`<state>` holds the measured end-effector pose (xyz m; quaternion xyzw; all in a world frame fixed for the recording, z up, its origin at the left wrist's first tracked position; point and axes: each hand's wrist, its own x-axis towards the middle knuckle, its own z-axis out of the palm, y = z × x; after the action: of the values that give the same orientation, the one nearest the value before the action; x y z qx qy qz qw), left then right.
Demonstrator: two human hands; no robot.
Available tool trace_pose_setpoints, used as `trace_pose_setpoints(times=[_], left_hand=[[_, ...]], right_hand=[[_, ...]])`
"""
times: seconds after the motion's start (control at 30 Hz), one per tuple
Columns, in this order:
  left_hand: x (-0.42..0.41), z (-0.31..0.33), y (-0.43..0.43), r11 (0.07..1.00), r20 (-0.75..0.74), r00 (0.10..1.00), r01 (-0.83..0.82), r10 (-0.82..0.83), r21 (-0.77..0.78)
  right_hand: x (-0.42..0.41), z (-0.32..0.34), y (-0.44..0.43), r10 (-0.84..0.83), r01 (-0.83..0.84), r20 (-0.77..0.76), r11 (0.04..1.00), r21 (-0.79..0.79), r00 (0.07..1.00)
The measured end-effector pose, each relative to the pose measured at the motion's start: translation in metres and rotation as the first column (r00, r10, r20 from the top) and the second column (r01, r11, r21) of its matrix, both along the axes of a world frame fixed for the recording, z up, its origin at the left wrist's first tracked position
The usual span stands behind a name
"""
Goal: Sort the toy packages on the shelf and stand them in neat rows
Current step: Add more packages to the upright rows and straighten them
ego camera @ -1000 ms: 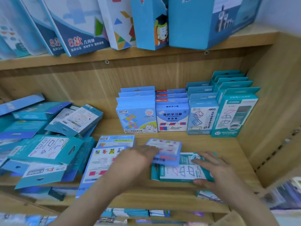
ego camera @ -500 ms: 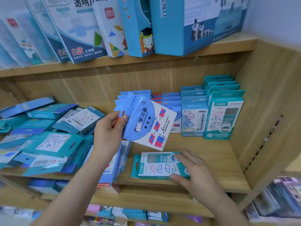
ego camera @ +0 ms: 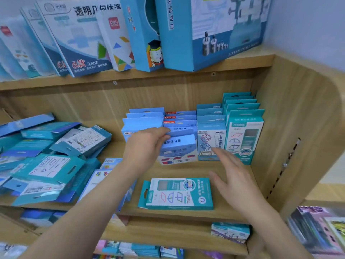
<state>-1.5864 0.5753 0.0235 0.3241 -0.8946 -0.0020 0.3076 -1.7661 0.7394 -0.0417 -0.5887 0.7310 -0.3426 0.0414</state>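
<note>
l hand (ego camera: pixel 147 146) grips blue pkg (ego camera: pixel 179 144) at row front; r hand (ego camera: pixel 233 176) open.

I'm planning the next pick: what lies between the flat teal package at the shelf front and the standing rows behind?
Head view: only bare shelf board; the right hand hovers over its right end.

The tilted package (ego camera: pixel 180 144) is pale blue with red and blue squares; the flat-lying package (ego camera: pixel 177 194) is teal and white; the shelf (ego camera: pixel 186 216) is light woodgrain.
</note>
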Motion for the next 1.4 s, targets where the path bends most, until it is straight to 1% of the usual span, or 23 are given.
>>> trace_pose_setpoints(times=[0.1, 0.23, 0.3, 0.37, 0.43, 0.53, 0.63, 0.7, 0.83, 0.97, 1.03, 1.07, 1.1, 1.17, 1.27, 1.4], left_hand=[[-0.023, -0.011, -0.012, 0.999, 0.044, 0.999, 0.031, -0.030, -0.010], [-0.038, -0.023, -0.028, 1.000, 0.071, 0.997, 0.001, -0.001, -0.002], [-0.041, -0.027, -0.033, 0.998, 0.107, 0.994, -0.009, 0.016, -0.067], [-0.042, -0.032, -0.036, 0.978, 0.155, 0.987, -0.010, 0.043, -0.209], [-0.041, -0.034, -0.039, 0.953, 0.164, 0.983, -0.025, 0.078, -0.302], [-0.041, -0.035, -0.046, 0.934, 0.151, 0.982, -0.056, 0.116, -0.353], [-0.046, -0.035, -0.051, 0.932, 0.137, 0.984, -0.057, 0.113, -0.358], [-0.052, -0.036, -0.052, 0.934, 0.139, 0.986, -0.040, 0.094, -0.354], [-0.063, -0.037, -0.055, 0.929, 0.142, 0.982, -0.065, 0.124, -0.364], [-0.068, -0.035, -0.057, 0.950, 0.123, 0.984, -0.090, 0.132, -0.300], [-0.067, -0.034, -0.051, 0.969, 0.070, 0.994, -0.062, 0.081, -0.240], [-0.065, -0.035, -0.046, 0.971, 0.056, 0.998, -0.023, 0.037, -0.236], [-0.062, -0.037, -0.041, 0.967, 0.064, 0.998, 0.021, -0.004, -0.255], [-0.056, -0.046, -0.036, 0.950, 0.135, 0.990, 0.074, -0.034, -0.302], [-0.052, -0.060, -0.039, 0.951, 0.227, 0.973, 0.037, 0.036, -0.307], [-0.058, -0.068, -0.043, 0.935, 0.253, 0.959, -0.030, 0.126, -0.352]], right_hand=[[-0.009, 0.015, -0.011, -0.018, 0.018, -0.065, 1.000, 0.002, 0.998], [-0.015, 0.025, -0.026, -0.015, 0.023, -0.156, 0.998, 0.054, 0.988], [-0.016, 0.028, -0.032, -0.004, 0.022, -0.195, 0.996, 0.088, 0.981], [-0.018, 0.031, -0.038, 0.011, 0.017, -0.238, 0.993, 0.113, 0.971], [-0.021, 0.035, -0.045, 0.030, 0.010, -0.287, 0.990, 0.138, 0.957], [-0.025, 0.037, -0.057, 0.046, 0.025, -0.363, 0.981, 0.190, 0.931], [-0.025, 0.037, -0.064, 0.027, 0.069, -0.402, 0.973, 0.222, 0.915], [-0.023, 0.038, -0.067, 0.022, 0.079, -0.408, 0.970, 0.230, 0.913], [-0.021, 0.040, -0.067, 0.027, 0.076, -0.411, 0.970, 0.233, 0.911], [-0.022, 0.039, -0.068, 0.020, 0.079, -0.394, 0.969, 0.234, 0.919], [-0.022, 0.038, -0.069, 0.020, 0.076, -0.392, 0.971, 0.228, 0.920], [-0.022, 0.037, -0.069, 0.022, 0.071, -0.389, 0.972, 0.223, 0.921], [-0.023, 0.037, -0.070, 0.024, 0.065, -0.382, 0.974, 0.218, 0.924], [-0.024, 0.035, -0.070, 0.027, 0.055, -0.366, 0.976, 0.212, 0.930], [-0.026, 0.031, -0.069, 0.038, 0.036, -0.347, 0.978, 0.205, 0.937], [-0.024, 0.027, -0.067, 0.022, 0.027, -0.309, 0.988, 0.153, 0.951]])
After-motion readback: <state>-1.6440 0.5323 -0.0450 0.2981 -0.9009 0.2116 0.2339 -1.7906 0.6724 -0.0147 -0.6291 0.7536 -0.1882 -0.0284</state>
